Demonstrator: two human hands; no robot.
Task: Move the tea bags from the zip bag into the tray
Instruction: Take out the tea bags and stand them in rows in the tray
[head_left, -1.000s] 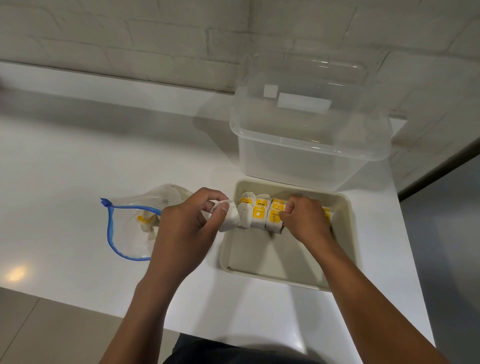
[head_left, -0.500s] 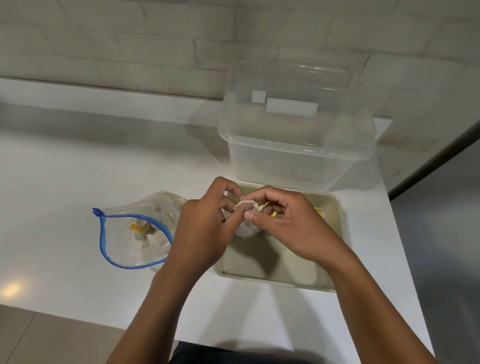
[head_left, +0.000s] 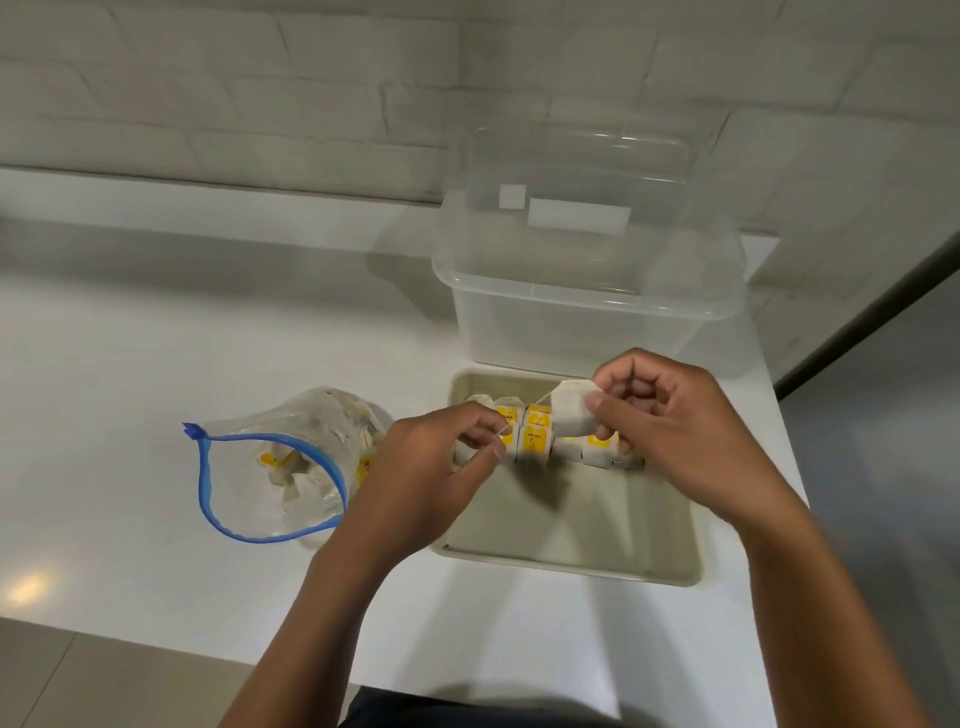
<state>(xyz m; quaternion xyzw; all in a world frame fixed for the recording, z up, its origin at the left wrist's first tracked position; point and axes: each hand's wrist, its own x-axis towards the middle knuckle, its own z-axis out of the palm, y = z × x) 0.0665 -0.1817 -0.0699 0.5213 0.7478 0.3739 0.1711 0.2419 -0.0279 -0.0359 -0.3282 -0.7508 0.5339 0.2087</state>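
A beige tray (head_left: 571, 530) lies on the white counter, with a row of white tea bags with yellow tags (head_left: 535, 434) lined up along its far side. My right hand (head_left: 675, 415) pinches one white tea bag (head_left: 571, 410) above that row. My left hand (head_left: 431, 467) pinches the thin string of that tea bag, just left of it. The clear zip bag (head_left: 270, 467) with a blue zipper lies open to the left of the tray, with a few tea bags inside.
A clear plastic tub (head_left: 587, 291) stands right behind the tray, against the white brick wall. The counter's front edge runs below my forearms. The counter ends a little to the right of the tray.
My hands, which met over the tray's left part, have drawn apart. The right hand has lifted the tea bag to the right and the left hand now holds its string.
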